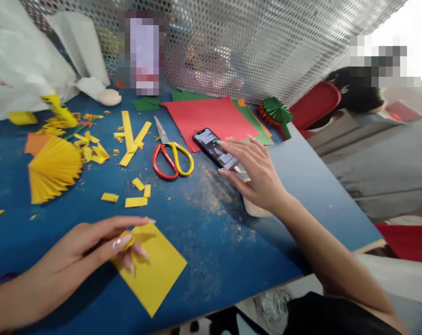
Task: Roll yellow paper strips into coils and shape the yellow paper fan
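A left hand (80, 249) pinches the edge of a yellow paper sheet (155, 272) at lower centre on a blue table (211, 251), while a spread right hand (255, 174) rests its fingertips on a smartphone (214, 148) beside red-and-yellow scissors (161, 163).

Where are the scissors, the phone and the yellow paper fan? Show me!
scissors (154, 160): head view, on the red handle loop.
phone (206, 139): head view, on the lit screen.
yellow paper fan (55, 170): head view, on the middle of the pleats.
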The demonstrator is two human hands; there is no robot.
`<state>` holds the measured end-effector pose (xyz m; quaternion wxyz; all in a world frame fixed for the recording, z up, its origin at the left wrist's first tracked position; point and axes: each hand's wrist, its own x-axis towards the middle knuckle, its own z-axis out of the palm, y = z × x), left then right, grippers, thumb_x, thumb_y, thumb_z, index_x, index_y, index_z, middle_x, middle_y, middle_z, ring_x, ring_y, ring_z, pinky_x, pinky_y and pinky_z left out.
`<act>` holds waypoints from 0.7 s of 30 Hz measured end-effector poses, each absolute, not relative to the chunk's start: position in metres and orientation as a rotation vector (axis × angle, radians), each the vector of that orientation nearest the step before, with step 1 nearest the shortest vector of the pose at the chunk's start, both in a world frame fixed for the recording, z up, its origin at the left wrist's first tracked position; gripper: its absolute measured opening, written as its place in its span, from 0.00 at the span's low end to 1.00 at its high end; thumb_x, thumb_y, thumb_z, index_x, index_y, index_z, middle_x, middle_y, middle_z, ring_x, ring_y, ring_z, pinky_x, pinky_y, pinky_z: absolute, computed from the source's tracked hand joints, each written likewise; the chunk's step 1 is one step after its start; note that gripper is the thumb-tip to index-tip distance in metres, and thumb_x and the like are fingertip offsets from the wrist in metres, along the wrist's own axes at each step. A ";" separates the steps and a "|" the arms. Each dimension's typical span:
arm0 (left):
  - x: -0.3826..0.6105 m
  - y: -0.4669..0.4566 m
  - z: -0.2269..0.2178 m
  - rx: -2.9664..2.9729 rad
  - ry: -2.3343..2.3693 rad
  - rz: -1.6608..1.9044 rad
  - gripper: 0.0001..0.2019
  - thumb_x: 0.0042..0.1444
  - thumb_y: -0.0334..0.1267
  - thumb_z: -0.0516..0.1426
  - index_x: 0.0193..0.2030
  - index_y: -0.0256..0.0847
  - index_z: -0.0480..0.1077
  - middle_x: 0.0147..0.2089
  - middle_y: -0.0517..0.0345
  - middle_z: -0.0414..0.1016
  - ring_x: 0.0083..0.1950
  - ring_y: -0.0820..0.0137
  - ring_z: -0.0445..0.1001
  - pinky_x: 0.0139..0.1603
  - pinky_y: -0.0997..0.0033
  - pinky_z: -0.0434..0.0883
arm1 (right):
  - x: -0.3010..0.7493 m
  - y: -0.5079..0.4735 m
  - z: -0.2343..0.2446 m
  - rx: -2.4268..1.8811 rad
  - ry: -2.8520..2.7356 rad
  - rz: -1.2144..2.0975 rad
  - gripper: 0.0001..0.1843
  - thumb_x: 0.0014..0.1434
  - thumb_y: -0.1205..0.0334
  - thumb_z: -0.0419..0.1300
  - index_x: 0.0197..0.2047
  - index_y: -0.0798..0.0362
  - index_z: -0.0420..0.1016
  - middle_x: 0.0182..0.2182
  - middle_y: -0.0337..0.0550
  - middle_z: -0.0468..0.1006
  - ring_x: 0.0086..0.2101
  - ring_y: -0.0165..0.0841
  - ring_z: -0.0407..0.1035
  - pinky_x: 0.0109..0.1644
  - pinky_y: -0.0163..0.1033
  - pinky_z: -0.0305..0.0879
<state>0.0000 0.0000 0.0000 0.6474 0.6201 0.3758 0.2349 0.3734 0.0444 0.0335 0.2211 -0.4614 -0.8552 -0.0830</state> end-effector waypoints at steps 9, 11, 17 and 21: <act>0.006 0.006 0.006 1.231 0.744 0.689 0.28 0.69 0.41 0.54 0.72 0.43 0.52 0.46 0.50 0.80 0.45 0.65 0.80 0.48 0.70 0.75 | 0.243 0.018 0.002 -0.550 -2.289 -0.157 0.10 0.63 0.65 0.61 0.49 0.53 0.75 0.36 0.43 0.80 0.33 0.32 0.70 0.37 0.39 0.66; 0.006 0.005 0.006 1.274 0.769 0.721 0.28 0.69 0.40 0.55 0.72 0.43 0.52 0.45 0.53 0.79 0.46 0.68 0.78 0.49 0.74 0.73 | 0.236 0.020 -0.004 -0.551 -2.249 -0.160 0.09 0.63 0.66 0.62 0.48 0.52 0.76 0.35 0.42 0.79 0.33 0.32 0.69 0.38 0.39 0.65; 0.005 0.000 0.005 1.477 0.823 0.680 0.26 0.71 0.42 0.52 0.73 0.48 0.51 0.45 0.58 0.77 0.46 0.71 0.73 0.53 0.75 0.68 | 0.235 0.021 -0.011 -0.612 -2.246 -0.052 0.06 0.65 0.62 0.63 0.45 0.49 0.79 0.36 0.40 0.79 0.34 0.32 0.68 0.38 0.40 0.63; 0.002 -0.001 0.003 1.549 0.844 0.631 0.27 0.71 0.44 0.50 0.74 0.51 0.49 0.45 0.58 0.75 0.47 0.69 0.72 0.51 0.73 0.68 | 0.233 0.021 -0.010 -0.616 -2.227 0.087 0.06 0.65 0.61 0.62 0.44 0.52 0.79 0.35 0.42 0.80 0.34 0.31 0.68 0.40 0.39 0.64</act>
